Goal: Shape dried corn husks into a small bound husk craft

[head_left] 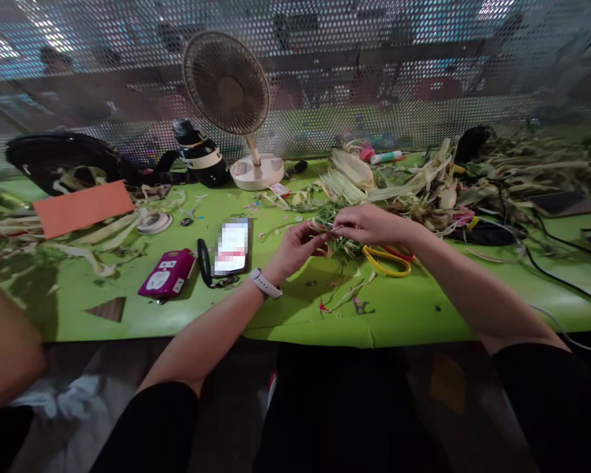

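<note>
My left hand [298, 249], with a pale watch band [266, 284] on its wrist, is closed with its fingertips pinched together. My right hand [362, 225] meets it from the other side, thumb and forefinger pinched. Between the fingertips is a thin plant strip [330, 247], largely hidden by the fingers. Loose green leaves [347, 244] lie just behind and under both hands. Below my right wrist rests a yellow loop [391, 263], perhaps a scissor handle, with a red one [398, 252] beside it. Dried corn husks [357, 172] are heaped behind the hands.
On the green tabletop [285, 322] lie a phone [232, 246], a magenta device [167, 274] and an orange card [85, 209]. A fan [257, 172], black bottle [201, 157] and black bag [64, 157] stand along the perforated screen. Cables [561, 272] cross the right side. Another person's arm [7, 328] is at left.
</note>
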